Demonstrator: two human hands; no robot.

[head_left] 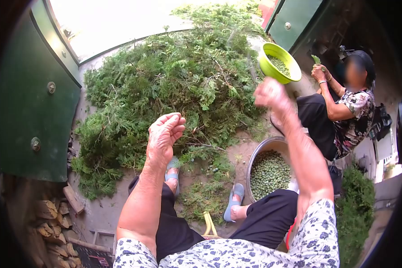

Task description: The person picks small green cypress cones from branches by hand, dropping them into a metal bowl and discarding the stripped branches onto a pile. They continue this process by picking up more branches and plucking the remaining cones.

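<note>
A large heap of green conifer branches (174, 80) covers the floor in front of me. My left hand (166, 131) is raised over the near side of the heap, fingers pinched together; anything between them is too small to make out. My right hand (272, 96), blurred by motion, is at the heap's right edge, just below a yellow-green bowl (265, 67) of small green cones. Its fingers look curled, but their hold is smeared. Below my right forearm, a metal basin (253, 165) holds many round green cones (270, 175).
At the right a seated person (335, 105) holds a green sprig (316, 59). Green doors (31, 102) stand at the left and upper right. Split firewood (53, 223) is stacked lower left. More greenery (355, 210) lies lower right.
</note>
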